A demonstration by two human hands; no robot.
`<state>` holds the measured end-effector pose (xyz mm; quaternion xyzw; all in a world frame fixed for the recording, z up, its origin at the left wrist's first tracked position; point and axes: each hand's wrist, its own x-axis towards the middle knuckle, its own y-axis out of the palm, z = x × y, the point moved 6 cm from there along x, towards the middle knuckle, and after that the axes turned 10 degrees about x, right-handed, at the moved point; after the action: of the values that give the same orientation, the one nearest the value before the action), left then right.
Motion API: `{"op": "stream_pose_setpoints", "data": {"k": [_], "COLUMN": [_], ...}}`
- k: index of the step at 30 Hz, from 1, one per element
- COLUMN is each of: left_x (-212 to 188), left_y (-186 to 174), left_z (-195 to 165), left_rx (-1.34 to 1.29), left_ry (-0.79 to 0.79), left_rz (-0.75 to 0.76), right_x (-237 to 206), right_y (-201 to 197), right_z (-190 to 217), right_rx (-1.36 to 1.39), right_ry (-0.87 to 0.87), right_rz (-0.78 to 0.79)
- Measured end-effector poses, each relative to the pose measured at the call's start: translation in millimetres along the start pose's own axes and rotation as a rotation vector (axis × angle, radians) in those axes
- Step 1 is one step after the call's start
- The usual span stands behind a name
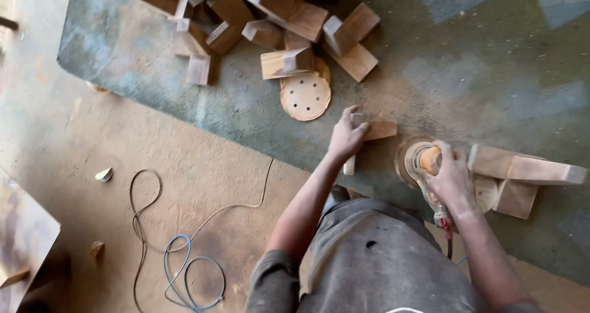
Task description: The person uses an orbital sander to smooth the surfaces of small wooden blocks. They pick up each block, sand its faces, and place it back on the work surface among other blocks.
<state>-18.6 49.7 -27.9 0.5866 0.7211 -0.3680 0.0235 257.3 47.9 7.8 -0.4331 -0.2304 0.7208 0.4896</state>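
My left hand (pixel 346 136) grips an L-shaped wooden piece (pixel 380 130) that rests on the dusty green table (pixel 467 73) near its front edge. Just to its right, my right hand (pixel 452 176) is closed around an orange orbital sander (pixel 424 160), whose round pad sits on the table beside the piece. The sander's cord runs down past my wrist.
A heap of similar wooden pieces (pixel 270 18) lies at the back of the table, with round sanding discs (pixel 305 95) in front of it. More wooden blocks (pixel 522 174) sit right of the sander. Cables (pixel 184 257) coil on the sandy floor at left.
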Motion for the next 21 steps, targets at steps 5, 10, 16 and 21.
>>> {"op": "stream_pose_setpoints", "data": {"k": [5,10,16,21], "left_x": [-37.4,-119.2,-143.9,-129.1], "left_y": [-8.2,-13.6,4.8,49.2], "left_z": [-5.3,6.8,57.5,121.1], "left_rx": [0.014,0.109,0.310,-0.314], "left_ry": [0.404,0.321,0.016,-0.111], "left_rz": [-0.271,-0.307,-0.122,0.133], "right_x": [-24.5,-32.2,-35.6,-48.6], "right_y": [-28.5,-47.8,-48.4,-47.8], "right_z": [-33.8,-75.1,-80.2,-45.6], "right_rx": [0.180,0.206,0.122,0.000], "right_ry": [0.124,0.035,-0.137,-0.305], "right_rz": [-0.206,-0.314,-0.300,-0.179]}}
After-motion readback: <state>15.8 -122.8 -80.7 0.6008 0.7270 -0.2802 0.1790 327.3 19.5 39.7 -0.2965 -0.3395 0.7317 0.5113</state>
